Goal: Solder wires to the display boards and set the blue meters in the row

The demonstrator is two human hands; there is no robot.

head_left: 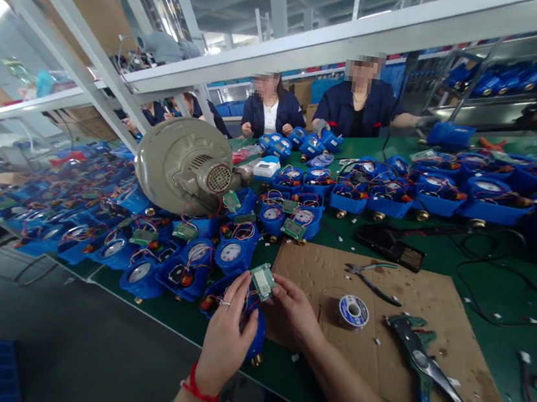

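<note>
A small green circuit board with a pale display point(262, 281) is tilted above a blue meter housing point(257, 338) at the table's front edge. My right hand point(295, 307) pinches the board's right edge between thumb and fingers. Stretched out over the housing, my left hand point(228, 334) has its fingertips by the board's left edge, thumb apart; whether they touch the board I cannot tell. Thin coloured wires point(250, 298) run below the board, partly hidden by my fingers. Just left are more blue meters with round dials point(231, 252).
On a cardboard sheet point(329, 267) at right lie a solder spool point(353, 310), cutters point(376, 283) and large pliers point(425, 364). Behind are a black soldering-iron stand point(390, 245) with cable and a big beige blower point(185, 165). Co-workers point(358, 104) sit across the table; a metal shelf frame point(286, 60) crosses above.
</note>
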